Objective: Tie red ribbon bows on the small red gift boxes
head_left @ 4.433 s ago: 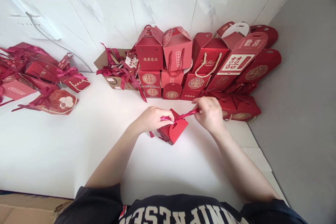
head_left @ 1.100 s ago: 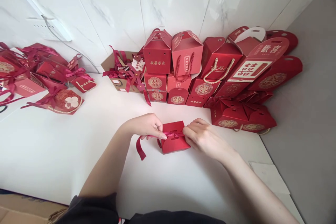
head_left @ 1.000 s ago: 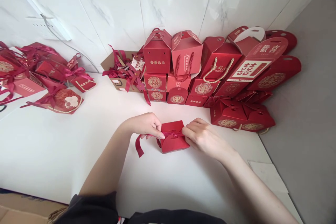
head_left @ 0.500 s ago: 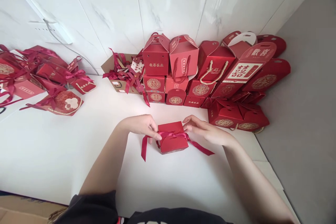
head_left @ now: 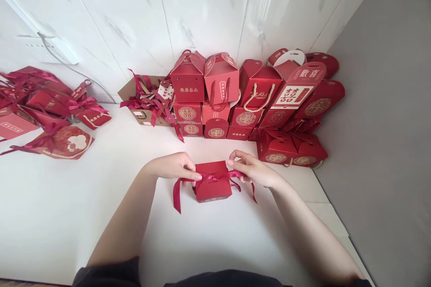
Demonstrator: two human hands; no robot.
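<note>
A small red gift box [head_left: 213, 184] sits on the white table [head_left: 67, 215] in front of me. A dark red ribbon [head_left: 215, 176] is knotted across its top. One tail [head_left: 176, 193] hangs down on the left and another [head_left: 252, 188] on the right. My left hand [head_left: 173, 167] pinches the ribbon at the box's left edge. My right hand [head_left: 249, 169] pinches the ribbon at the box's right edge.
Stacked red gift boxes [head_left: 220, 94] with rope handles stand against the tiled wall. Flat red boxes [head_left: 291, 150] lie at the right. A brown carton of ribbons and tags [head_left: 148, 101] sits left of the stack. More ribboned red boxes [head_left: 50, 112] are piled at far left.
The ribbon, first pulled taut to the right, is now knotted on the box top. Both hands moved to the box's sides and draw the ribbon ends outward.
</note>
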